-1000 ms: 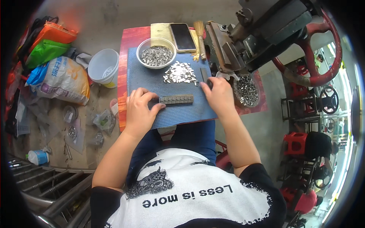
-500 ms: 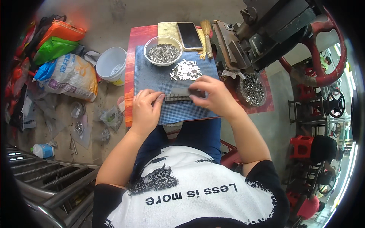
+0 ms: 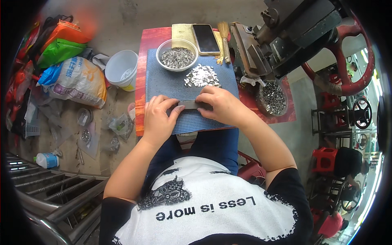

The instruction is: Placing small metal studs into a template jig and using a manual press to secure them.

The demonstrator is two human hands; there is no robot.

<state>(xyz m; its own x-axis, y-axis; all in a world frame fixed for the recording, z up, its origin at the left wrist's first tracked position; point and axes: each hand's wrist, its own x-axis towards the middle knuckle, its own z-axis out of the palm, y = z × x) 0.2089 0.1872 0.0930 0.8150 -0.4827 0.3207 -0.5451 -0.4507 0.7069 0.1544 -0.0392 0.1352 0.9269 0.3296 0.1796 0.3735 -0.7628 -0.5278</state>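
A narrow grey metal bar [image 3: 188, 105] lies crosswise on a blue textured mat [image 3: 163, 87]. What looks like a flat plate covers its slotted top. My left hand [image 3: 156, 118] pinches the left end between thumb and fingers. At the right end my right hand [image 3: 222, 105] is closed on it, thumb toward me and fingers on the far side. Just beyond the bar, small shiny metal pieces [image 3: 201, 76] are spread in a loose pile. Behind them stands a clear plastic bowl [image 3: 177, 70] filled with small dark metal parts.
A phone [image 3: 206, 39] and a straw brush [image 3: 224, 43] lie at the red table's [image 3: 141, 81] far edge. Close on the right are a hand press [image 3: 281, 49] with a red wheel [image 3: 332, 57] and a tub of metal parts [image 3: 272, 98]. A white bucket [image 3: 116, 75] stands left.
My right hand has moved slightly left and lower, bringing the plate down onto the bar. The slots visible before are now covered. My left hand keeps its place at the left end.
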